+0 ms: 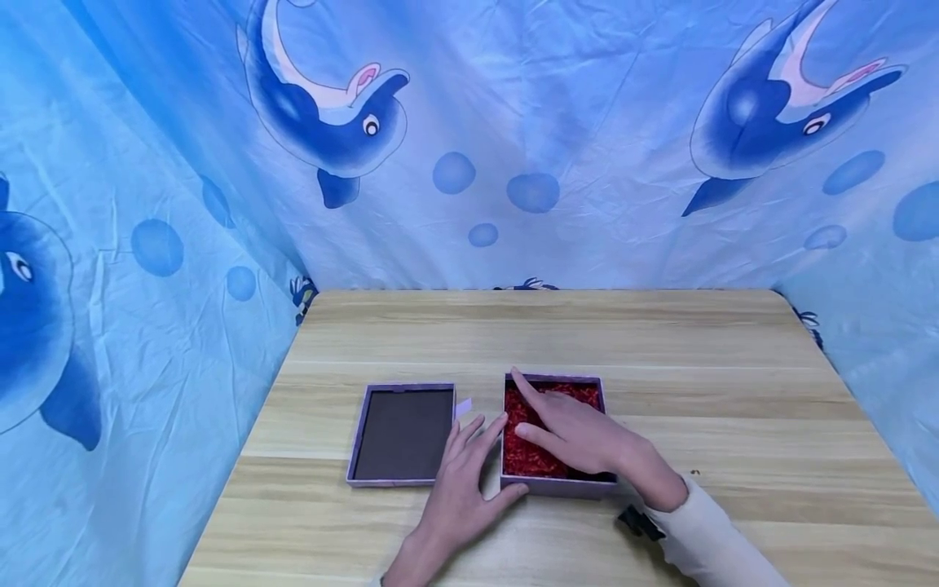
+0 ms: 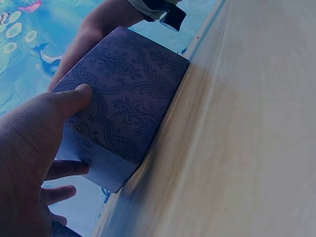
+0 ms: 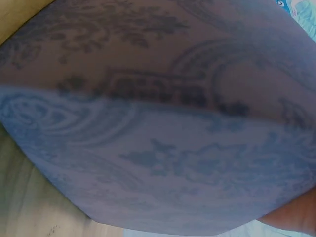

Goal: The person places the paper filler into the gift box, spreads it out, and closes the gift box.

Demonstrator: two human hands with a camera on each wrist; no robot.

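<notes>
A patterned purple box (image 1: 565,487) stands on the table, filled with red shredded paper (image 1: 528,463). My right hand (image 1: 587,428) reaches into it from the right, index finger and thumb extended over the shreds. Its other fingers are partly hidden, and the right wrist view shows mostly the box's patterned wall (image 3: 187,163). At the box's near left corner is my left hand (image 1: 462,497). In the left wrist view its thumb (image 2: 76,101) lies against the near wall, and a finger touches the left side. The remaining fingers are spread apart.
Left of the box lies a shallow purple-edged lid (image 1: 403,432) with a dark inside and a small light purple tab (image 1: 464,406). A black device (image 1: 640,523) sits at the right wrist. Blue dolphin-print curtains (image 1: 499,98) border the wooden table (image 1: 550,326).
</notes>
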